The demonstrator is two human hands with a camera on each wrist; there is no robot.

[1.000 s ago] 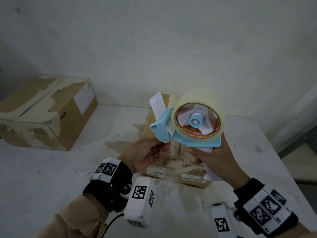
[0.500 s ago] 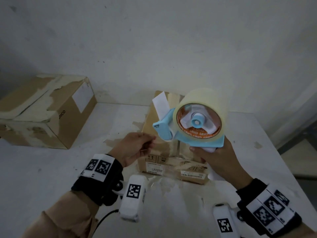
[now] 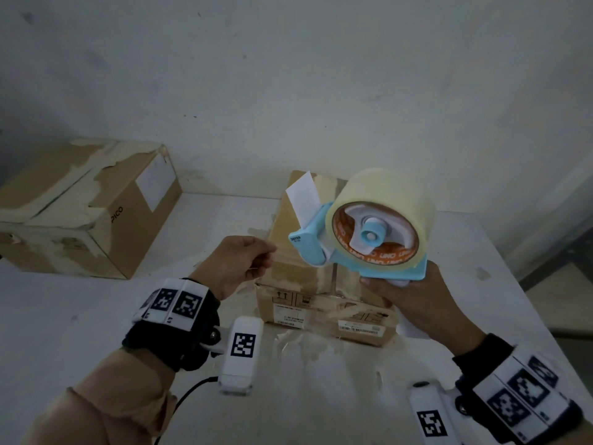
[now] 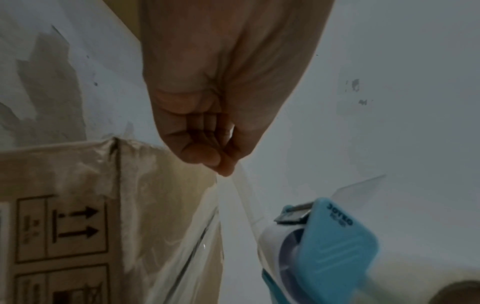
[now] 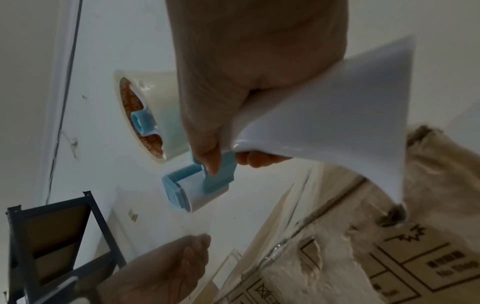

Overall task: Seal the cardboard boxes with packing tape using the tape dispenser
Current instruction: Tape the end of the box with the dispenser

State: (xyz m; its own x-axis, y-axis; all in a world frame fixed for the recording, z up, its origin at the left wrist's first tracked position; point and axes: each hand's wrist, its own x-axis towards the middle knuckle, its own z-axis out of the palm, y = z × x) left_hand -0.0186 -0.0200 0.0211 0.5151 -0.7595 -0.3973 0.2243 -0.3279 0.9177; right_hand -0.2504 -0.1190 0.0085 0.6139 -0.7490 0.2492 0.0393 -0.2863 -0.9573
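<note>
My right hand (image 3: 414, 300) grips the white handle (image 5: 324, 115) of a light-blue tape dispenser (image 3: 362, 239) and holds it in the air above a small cardboard box (image 3: 321, 284) on the white table (image 3: 96, 316). A roll of clear tape (image 3: 382, 194) sits on the dispenser. My left hand (image 3: 237, 264) pinches the free end of the clear tape strip (image 4: 244, 195) between thumb and fingers, left of the dispenser's mouth (image 4: 296, 214). The strip runs taut from my fingertips (image 4: 221, 162) to the roller (image 5: 205, 197). Old tape remnants cover the small box.
A larger cardboard box (image 3: 83, 207) with torn paper on top stands at the far left against the wall. The table's right edge (image 3: 529, 303) lies near my right wrist. A dark metal shelf frame (image 5: 52, 236) shows in the right wrist view.
My left hand has drawn away leftward from the dispenser, pulling out a length of clear tape. The dispenser has shifted slightly right and up.
</note>
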